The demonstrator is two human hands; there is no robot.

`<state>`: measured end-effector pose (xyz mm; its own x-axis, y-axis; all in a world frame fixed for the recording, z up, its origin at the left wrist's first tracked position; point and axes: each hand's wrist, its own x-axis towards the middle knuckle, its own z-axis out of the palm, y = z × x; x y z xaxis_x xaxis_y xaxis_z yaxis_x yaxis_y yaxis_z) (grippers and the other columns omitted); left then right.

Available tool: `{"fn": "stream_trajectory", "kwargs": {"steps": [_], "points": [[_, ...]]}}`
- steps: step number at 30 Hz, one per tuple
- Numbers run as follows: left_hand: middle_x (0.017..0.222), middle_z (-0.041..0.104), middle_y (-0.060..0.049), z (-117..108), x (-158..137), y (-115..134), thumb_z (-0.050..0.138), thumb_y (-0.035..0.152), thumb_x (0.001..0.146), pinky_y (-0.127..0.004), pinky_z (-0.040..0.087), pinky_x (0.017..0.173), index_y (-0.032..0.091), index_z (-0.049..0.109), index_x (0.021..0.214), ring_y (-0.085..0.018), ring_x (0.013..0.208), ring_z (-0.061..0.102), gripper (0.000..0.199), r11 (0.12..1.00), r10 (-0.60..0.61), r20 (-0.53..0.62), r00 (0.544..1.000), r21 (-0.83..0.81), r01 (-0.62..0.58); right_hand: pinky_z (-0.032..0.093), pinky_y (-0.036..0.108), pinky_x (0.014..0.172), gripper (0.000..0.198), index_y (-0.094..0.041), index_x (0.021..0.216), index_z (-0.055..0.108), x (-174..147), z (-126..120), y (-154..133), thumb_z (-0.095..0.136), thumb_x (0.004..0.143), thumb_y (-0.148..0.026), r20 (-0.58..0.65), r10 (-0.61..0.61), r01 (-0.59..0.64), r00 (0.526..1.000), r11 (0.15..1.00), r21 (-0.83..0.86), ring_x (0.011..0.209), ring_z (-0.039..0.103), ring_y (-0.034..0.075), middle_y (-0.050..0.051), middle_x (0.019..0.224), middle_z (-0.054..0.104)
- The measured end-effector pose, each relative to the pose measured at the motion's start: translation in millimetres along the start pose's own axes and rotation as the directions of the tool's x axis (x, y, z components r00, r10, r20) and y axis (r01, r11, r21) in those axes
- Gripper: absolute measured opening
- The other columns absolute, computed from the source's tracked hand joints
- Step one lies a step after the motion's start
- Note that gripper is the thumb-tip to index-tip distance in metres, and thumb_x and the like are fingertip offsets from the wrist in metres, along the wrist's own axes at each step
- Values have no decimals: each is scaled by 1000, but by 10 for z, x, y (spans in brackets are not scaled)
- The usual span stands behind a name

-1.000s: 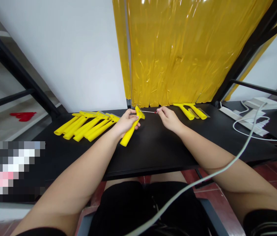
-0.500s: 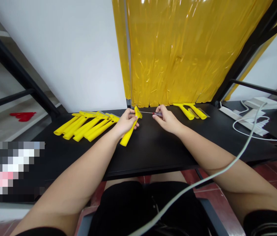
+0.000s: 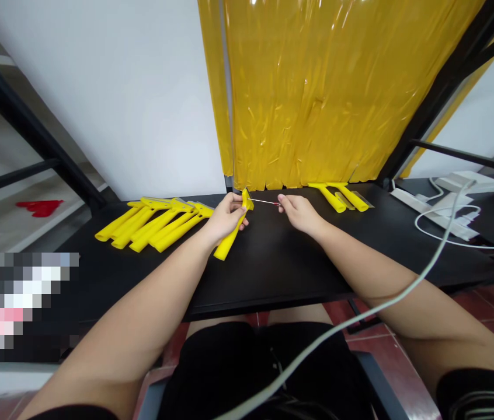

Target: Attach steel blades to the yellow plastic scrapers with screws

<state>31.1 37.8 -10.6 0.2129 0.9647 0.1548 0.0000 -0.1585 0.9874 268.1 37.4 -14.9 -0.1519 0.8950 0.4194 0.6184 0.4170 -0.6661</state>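
My left hand is closed around a yellow scraper, its head up and its handle slanting down toward me. In my right hand is a screwdriver, its thin shaft pointing left. The shaft's tip meets the scraper's head; whether it sits in a screw is too small to tell. My fingers cover most of the screwdriver's handle, leaving a bit of red showing. Left of my hands, several yellow scrapers lie overlapping in a row. Two more yellow scrapers lie to the right, near clear flat pieces.
The black table ends close to my lap. White power strips with cables lie at its right. A pale cable hangs across the view before my right arm. Behind stand a white panel and a yellow plastic curtain.
My right hand has shifted its grip on the screwdriver's handle, its fingers now closing over more of it. The left hand and the scraper have hardly moved.
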Motion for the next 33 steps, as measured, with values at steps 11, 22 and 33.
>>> {"fn": "stream_trajectory", "kwargs": {"steps": [11,22,33], "points": [[82,62,2,32,-16,18,57,8,94,-22,48,46,20,46,99,-10,52,63,17,1000,16,-5,1000,20,-16,43,31,72,34,-20,87,60,-27,-21,-54,46,103,-47,-2,-63,63,998,998,-31,70,59,19,4,76,66],[84,62,4,-4,14,-33,57,13,94,-20,47,44,23,43,101,-9,52,63,19,998,35,1,999,51,-35,38,31,67,45,-22,72,53,-47,12,-113,39,106,-47,73,-74,84,995,986,-145,66,58,20,4,68,61],[114,68,-5,-156,-17,-14,61,31,94,-20,46,49,25,49,111,-8,57,63,21,863,309,67,949,398,-310,27,29,52,50,-25,69,39,-82,64,-194,50,98,-64,233,-17,-86,972,901,425,50,28,12,-6,57,31]]}}
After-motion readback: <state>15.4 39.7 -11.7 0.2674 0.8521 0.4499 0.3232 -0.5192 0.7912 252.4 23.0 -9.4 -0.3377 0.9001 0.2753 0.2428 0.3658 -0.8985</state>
